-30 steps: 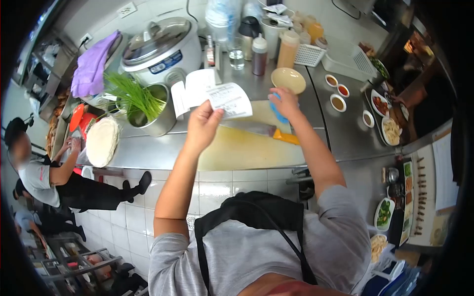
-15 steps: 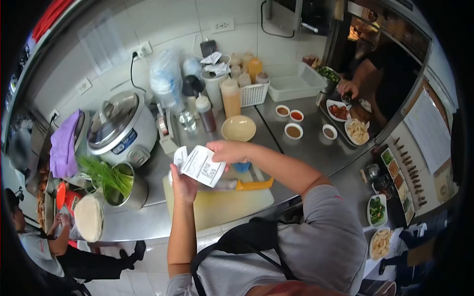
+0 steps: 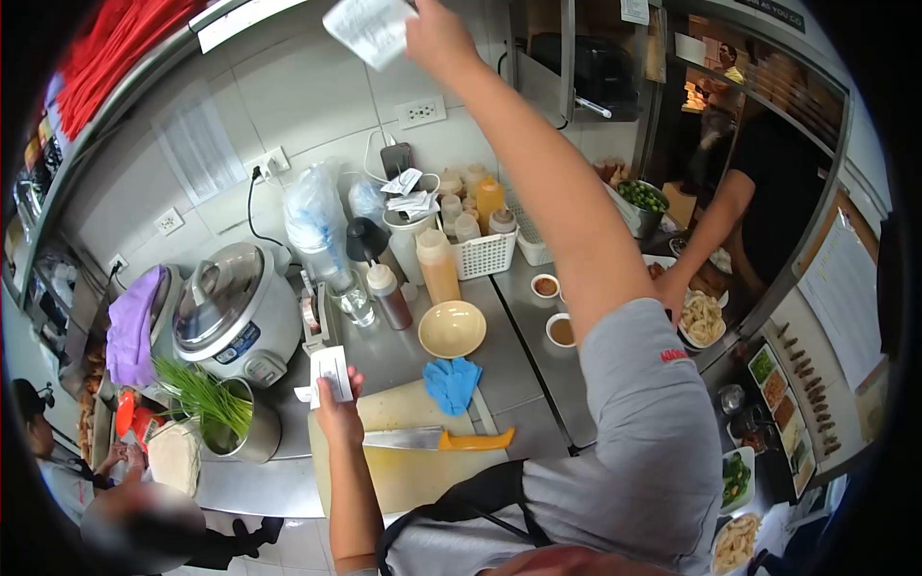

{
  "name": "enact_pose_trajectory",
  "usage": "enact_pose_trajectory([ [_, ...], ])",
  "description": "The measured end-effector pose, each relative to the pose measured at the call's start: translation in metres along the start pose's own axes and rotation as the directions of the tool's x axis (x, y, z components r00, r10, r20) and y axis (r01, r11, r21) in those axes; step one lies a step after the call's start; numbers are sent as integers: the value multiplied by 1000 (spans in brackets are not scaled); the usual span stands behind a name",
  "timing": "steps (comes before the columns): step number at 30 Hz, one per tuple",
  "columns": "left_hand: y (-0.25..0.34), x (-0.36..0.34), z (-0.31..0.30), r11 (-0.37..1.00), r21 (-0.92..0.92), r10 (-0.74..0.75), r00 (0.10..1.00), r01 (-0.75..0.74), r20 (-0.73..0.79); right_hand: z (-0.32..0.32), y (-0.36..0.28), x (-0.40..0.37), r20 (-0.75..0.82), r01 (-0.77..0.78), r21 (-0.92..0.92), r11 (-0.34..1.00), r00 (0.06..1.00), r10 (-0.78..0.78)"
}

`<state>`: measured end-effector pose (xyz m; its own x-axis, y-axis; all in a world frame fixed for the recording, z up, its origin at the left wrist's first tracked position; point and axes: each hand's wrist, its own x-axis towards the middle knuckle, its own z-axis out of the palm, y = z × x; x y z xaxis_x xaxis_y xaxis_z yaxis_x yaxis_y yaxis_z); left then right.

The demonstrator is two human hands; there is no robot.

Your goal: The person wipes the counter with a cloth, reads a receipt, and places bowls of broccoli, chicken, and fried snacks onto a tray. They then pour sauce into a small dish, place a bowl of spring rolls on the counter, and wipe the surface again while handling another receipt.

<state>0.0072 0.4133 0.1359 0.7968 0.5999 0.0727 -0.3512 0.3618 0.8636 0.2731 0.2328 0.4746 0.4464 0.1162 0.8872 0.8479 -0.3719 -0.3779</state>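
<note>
Raised high at the top, my right hand (image 3: 440, 40) pinches a printed paper slip (image 3: 370, 31) in front of the tiled wall. My left hand (image 3: 340, 408) is closed on a smaller white slip (image 3: 328, 372) above the upper left corner of the cutting board (image 3: 384, 480). On that board lies a knife (image 3: 475, 440) with a yellow handle. A crumpled blue glove (image 3: 451, 384) sits at the board's top edge, just below a beige bowl (image 3: 451, 329).
Left are a rice cooker (image 3: 235, 317) and a pot of green herbs (image 3: 252, 422). Squeeze bottles (image 3: 438, 267) and a white basket (image 3: 485, 255) stand behind. A co-worker's hand (image 3: 672, 288) reaches near a fried-food dish (image 3: 702, 320). Another person stands at far left.
My right hand has risen from the middle to the top with one slip. My left hand has dropped slightly left with the other. The blue glove and knife are now uncovered.
</note>
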Motion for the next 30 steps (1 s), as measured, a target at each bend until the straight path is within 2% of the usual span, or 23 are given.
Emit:
enact_pose_trajectory([
  [1,2,-3,-1,1000,10,0,1000,0,-18,-3,-11,12,-7,-23,-68,997,1000,23],
  [4,7,-8,-17,999,36,22,998,-20,-55,26,-15,46,-238,-35,-37,999,971,25],
  [7,13,-14,-33,999,39,42,987,-36,-158,73,18,70,-296,5,-111,994,954,-38],
  [11,15,-21,-49,998,31,55,976,-50,-210,92,16,80,-197,-240,-36,970,953,228],
  [14,21,-27,-47,996,77,64,969,-47,-241,102,16,97,-224,-254,-138,957,949,220],
  [15,20,-26,-49,994,99,68,972,-47,-225,104,17,106,-197,-177,-206,963,971,136],
  [18,17,-28,-55,984,168,86,980,-56,-181,84,-17,96,-193,-185,-122,975,968,160],
  [19,17,-30,-52,979,195,95,982,-62,-166,86,-16,104,-157,-247,-74,966,960,233],
  [22,16,-37,-50,967,249,95,982,-53,-162,92,-2,93,-112,-177,356,918,967,229],
  [23,15,-38,-52,963,265,89,984,-46,-154,104,15,102,-161,-36,98,995,986,51],
  [26,17,-42,-56,954,298,85,984,-35,-156,91,-3,92,-188,-67,-22,998,980,61],
  [29,18,-48,-58,949,313,87,984,-35,-154,97,10,109,-290,42,-52,998,955,-55],
  [30,18,-50,-59,948,317,89,984,-37,-154,93,9,106,-285,-7,83,996,958,30],
])
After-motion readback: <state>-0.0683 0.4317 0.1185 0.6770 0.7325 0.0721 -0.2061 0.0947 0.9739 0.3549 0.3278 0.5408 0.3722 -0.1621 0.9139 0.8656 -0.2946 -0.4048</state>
